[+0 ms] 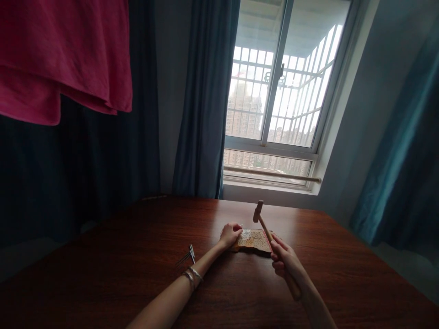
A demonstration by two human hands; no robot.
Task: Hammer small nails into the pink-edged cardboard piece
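Note:
A small wooden block, its top dotted with many holes or nail marks, lies on the dark wooden table. My left hand is closed in a pinch at the block's left edge, holding a thin nail upright there. My right hand is wrapped round the wooden handle of a small hammer. The hammer head is raised a little above the block, to the right of the nail.
Several loose nails lie on the table to the left of my left forearm. Bracelets sit on my left wrist. Behind the table are a window, blue curtains and a hanging red cloth.

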